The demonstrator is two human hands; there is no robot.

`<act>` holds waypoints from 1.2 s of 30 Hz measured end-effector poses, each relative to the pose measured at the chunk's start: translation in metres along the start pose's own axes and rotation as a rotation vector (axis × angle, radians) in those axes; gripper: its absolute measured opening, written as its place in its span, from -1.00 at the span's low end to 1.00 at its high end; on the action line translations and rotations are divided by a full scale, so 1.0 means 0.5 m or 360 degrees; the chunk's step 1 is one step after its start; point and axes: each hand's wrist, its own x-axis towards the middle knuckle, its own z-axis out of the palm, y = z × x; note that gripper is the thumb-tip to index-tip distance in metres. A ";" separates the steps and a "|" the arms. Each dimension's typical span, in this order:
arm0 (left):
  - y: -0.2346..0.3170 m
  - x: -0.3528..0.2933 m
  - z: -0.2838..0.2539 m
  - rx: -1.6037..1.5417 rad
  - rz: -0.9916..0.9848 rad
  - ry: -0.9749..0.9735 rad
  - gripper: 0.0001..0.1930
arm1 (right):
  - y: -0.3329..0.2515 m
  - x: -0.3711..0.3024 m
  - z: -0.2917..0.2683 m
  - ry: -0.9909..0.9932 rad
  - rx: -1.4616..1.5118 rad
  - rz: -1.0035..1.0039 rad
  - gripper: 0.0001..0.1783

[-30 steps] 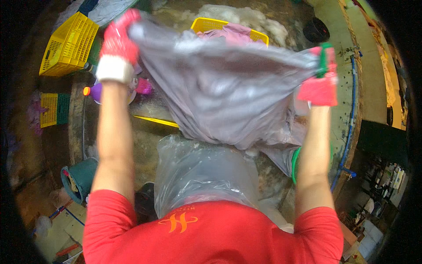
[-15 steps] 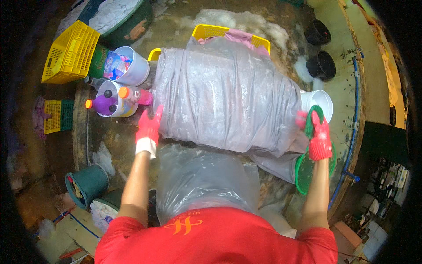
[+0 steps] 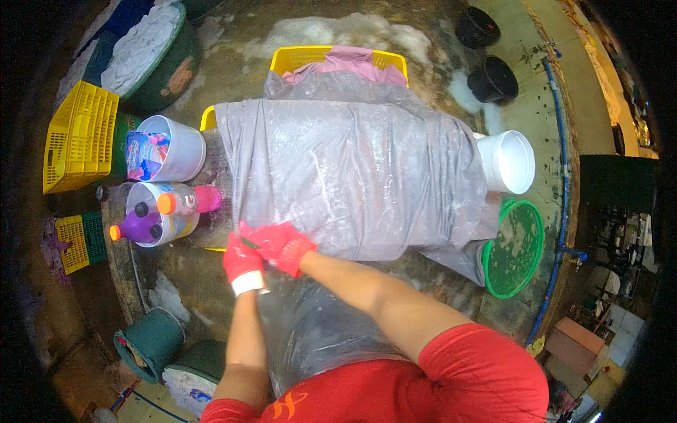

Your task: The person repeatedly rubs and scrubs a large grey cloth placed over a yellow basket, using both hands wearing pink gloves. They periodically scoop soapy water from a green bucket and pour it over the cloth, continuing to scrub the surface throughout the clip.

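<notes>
A wet grey cloth [image 3: 352, 176] with soapy streaks lies spread over the work surface in front of me. My right hand [image 3: 285, 248], in a pink-red glove, has crossed to the cloth's near left corner. It grips a green scrub brush [image 3: 249, 242], of which only a sliver shows between the hands. My left hand [image 3: 242, 262], gloved alike with a white cuff, is right beside it at the cloth's left edge. The left fingers are partly hidden and blurred, so I cannot tell whether they grip the cloth.
At left stand two white buckets [image 3: 194, 154], one holding a purple bottle [image 3: 144, 227] and an orange-capped bottle [image 3: 176, 204]. A white tub [image 3: 517, 162] and a green-rimmed round container [image 3: 539, 247] are at right. A yellow crate [image 3: 282, 62] with pink cloth sits beyond.
My right hand has swung from the white tub at right across to the near left corner, carrying the green brush. My left hand now meets it there. The view has shifted.
</notes>
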 end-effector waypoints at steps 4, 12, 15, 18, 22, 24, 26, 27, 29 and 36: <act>-0.059 0.057 -0.112 0.0148 -0.0303 -0.0037 -0.35 | 0.160 0.053 -0.090 0.0231 0.0051 -0.0062 -0.51; -0.054 0.097 -0.146 -0.0346 -0.0579 -0.0316 -0.03 | 0.376 -0.076 -0.456 0.1258 -0.0135 0.1105 -0.44; -0.009 0.105 -0.154 -0.0414 -0.0570 -0.0424 -0.02 | 0.241 0.012 -0.100 0.1002 -0.0890 -0.0115 -0.36; -0.070 0.132 -0.140 -0.0223 -0.0524 -0.0438 -0.14 | -0.038 0.093 -0.011 -0.0095 -0.0170 0.0146 -0.32; -0.069 0.121 -0.153 -0.0320 -0.0411 -0.0519 -0.43 | 0.176 -0.048 -0.114 0.0383 -0.0017 0.0095 -0.29; -0.050 0.119 -0.133 -0.0440 -0.0488 -0.0514 -0.42 | 0.379 -0.173 -0.276 0.0870 -0.0634 0.0429 -0.34; -0.057 0.112 -0.143 -0.0570 -0.0605 -0.0434 -0.40 | 0.312 -0.215 -0.395 0.1131 0.0365 0.1054 -0.37; -0.046 0.108 -0.142 -0.0548 -0.0595 -0.0447 -0.39 | 0.309 -0.222 -0.416 0.1078 0.0331 0.1294 -0.37; -0.011 0.091 -0.163 -0.0495 -0.0582 -0.0456 -0.37 | 0.307 -0.202 -0.359 0.1071 0.0258 0.1166 -0.32; -0.001 0.170 -0.096 -0.1286 -0.0264 -0.0420 -0.39 | -0.002 -0.077 -0.007 -0.0062 -0.0024 0.0560 -0.43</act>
